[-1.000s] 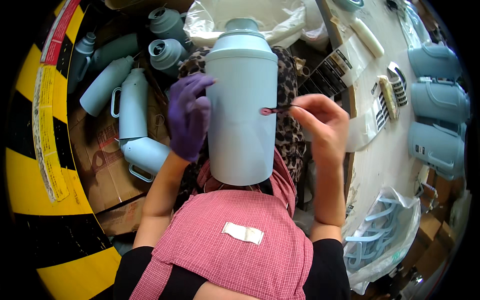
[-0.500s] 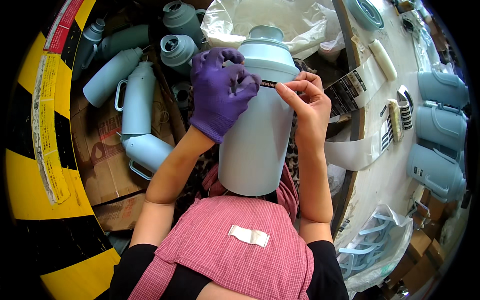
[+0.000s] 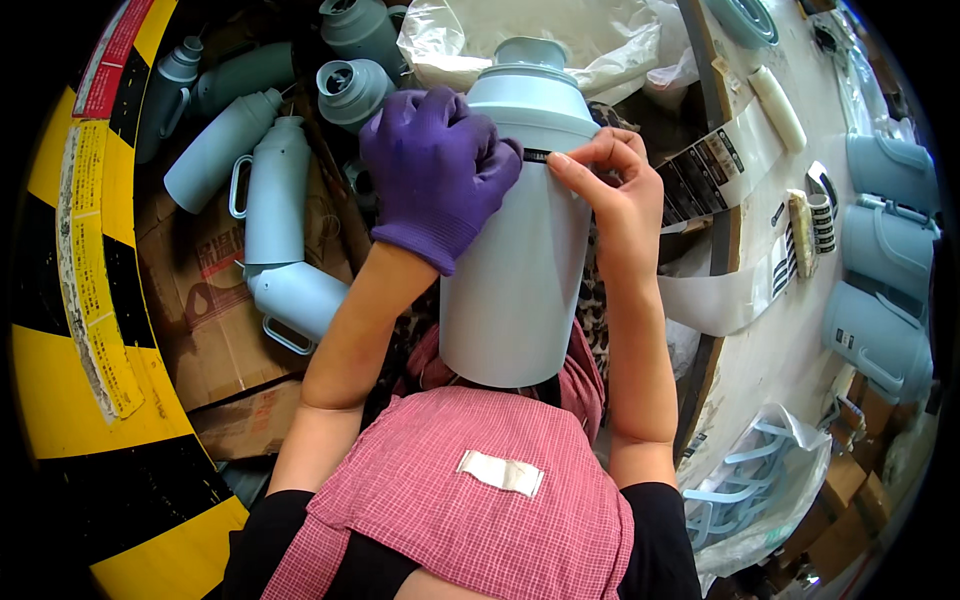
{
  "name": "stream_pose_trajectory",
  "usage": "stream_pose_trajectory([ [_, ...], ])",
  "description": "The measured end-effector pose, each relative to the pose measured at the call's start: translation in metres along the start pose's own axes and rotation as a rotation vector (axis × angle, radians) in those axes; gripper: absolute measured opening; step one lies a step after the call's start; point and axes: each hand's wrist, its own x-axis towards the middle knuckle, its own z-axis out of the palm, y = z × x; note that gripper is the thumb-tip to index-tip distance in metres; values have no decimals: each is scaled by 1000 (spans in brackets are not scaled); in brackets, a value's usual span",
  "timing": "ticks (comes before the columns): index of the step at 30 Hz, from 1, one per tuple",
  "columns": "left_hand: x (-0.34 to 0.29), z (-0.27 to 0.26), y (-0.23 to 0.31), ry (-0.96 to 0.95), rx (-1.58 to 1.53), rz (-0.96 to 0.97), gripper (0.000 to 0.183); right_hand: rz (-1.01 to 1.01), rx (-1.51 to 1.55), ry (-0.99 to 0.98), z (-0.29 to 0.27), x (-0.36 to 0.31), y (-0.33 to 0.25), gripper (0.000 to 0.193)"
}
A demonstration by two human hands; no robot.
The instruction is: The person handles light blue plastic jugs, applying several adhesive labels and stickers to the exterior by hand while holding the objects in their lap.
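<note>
- From here I see the gloved left hand (image 3: 435, 172) pinching a pale-lettered black label (image 3: 537, 156) over the blue flask (image 3: 515, 290).
- The right hand (image 3: 617, 192) pinches its other end.

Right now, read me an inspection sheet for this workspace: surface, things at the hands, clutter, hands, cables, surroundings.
Surface: pale bench at the right, its edge worn-looking.
Things at the hands: pale blue cylinder in front of the person; black label across its upper part, whether fully stuck is unclear.
Clutter: label sheet reaching over the bench edge, white roll by it; blue handles in a plastic bag.
Hands: purple-gloved left hand at the label's left end; bare right hand, fingertips at its right end; pinching or pressing, cannot tell.
Cables: nothing seen.
Surroundings: blue bottles and cardboard at the left, beside a yellow-and-black striped band.
</note>
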Motion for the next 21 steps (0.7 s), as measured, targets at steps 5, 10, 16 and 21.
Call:
stream_pose_trajectory([
  [5, -18, 7, -48, -192, 274, -198, 23, 147, 400, -195, -23, 6, 14, 35],
  [10, -12, 41, -6, -244, -705, -83, 75, 99, 365, -140, -49, -18, 31, 34],
  [16, 26, 26, -136, -211, 195, 745, 47, 384, -163, -328, -221, -187, 0, 25],
  [21, 139, 114, -93, -811, -757, -216, 58, 840, -795, -472, -246, -383, 107, 30],
])
